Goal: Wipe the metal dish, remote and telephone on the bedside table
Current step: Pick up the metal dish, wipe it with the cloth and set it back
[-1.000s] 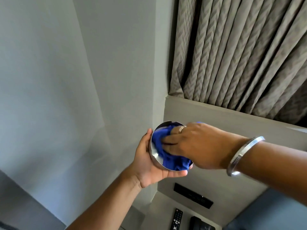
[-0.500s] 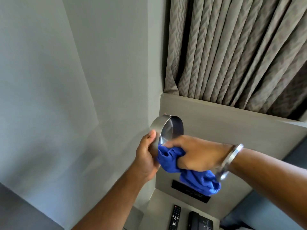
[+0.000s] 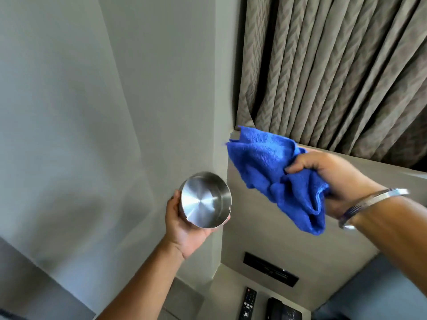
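Observation:
My left hand (image 3: 184, 229) holds a round shiny metal dish (image 3: 204, 199) in the air, its open side turned toward me, with nothing inside. My right hand (image 3: 328, 174) grips a bunched blue cloth (image 3: 272, 172) up and to the right of the dish, a clear gap apart from it. Far below, at the frame's bottom edge, a black remote (image 3: 247, 303) and a black telephone (image 3: 283, 310) lie side by side on the grey bedside table (image 3: 221, 296), the phone cut off by the frame.
A grey wall (image 3: 92, 112) fills the left. Patterned curtains (image 3: 335, 65) hang at the upper right above a beige headboard panel (image 3: 265, 241) carrying a black switch strip (image 3: 270, 269). A metal bangle (image 3: 369, 204) circles my right wrist. Blue bedding (image 3: 381, 296) shows at the lower right.
The cloth was inside the dish a second ago; my right hand pulled it out and lifted it up to the right. My left hand turned the dish's open side toward me.

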The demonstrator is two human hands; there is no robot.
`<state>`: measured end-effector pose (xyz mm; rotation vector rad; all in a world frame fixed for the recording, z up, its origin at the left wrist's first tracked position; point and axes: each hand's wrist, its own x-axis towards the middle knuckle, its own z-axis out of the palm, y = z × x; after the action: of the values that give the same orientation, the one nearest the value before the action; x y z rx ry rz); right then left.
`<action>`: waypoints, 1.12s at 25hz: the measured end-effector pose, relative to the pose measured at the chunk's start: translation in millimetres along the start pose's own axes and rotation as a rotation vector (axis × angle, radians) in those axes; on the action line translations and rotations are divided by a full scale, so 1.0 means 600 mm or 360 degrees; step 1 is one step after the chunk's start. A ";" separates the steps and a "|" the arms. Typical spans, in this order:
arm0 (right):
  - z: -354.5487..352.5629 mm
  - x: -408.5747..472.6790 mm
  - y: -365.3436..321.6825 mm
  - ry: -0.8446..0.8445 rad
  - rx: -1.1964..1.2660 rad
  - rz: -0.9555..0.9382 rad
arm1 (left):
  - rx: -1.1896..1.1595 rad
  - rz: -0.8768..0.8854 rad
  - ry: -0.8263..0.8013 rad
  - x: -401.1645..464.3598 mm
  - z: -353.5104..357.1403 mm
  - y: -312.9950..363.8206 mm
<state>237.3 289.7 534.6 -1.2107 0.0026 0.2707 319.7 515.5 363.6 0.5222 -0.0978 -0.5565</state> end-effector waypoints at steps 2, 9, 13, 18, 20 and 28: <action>-0.009 -0.007 0.005 0.0103 -0.0094 -0.0032 | -0.0168 -0.0201 -0.0234 -0.006 0.005 0.007; 0.007 -0.030 0.028 -0.0047 -0.0158 -0.0225 | -0.0223 -0.0179 -0.0570 -0.023 0.030 0.004; 0.016 -0.041 0.033 -0.0095 -0.0257 -0.0250 | -0.0271 -0.0076 -0.0634 -0.030 0.029 0.006; 0.020 -0.045 0.040 -0.0044 -0.0235 -0.0273 | -0.0324 -0.0217 -0.0709 -0.033 0.029 0.010; 0.019 -0.043 0.043 0.0007 -0.0271 -0.0301 | -0.0329 -0.0286 -0.0593 -0.032 0.032 0.014; 0.050 -0.006 0.078 0.0084 -0.1752 -0.0675 | 0.0390 -0.0210 -0.0344 -0.046 0.070 -0.009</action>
<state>220.1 332.0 502.7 -2.2618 -0.3984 -0.1785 284.1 507.5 398.4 0.7092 -0.3421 -0.7342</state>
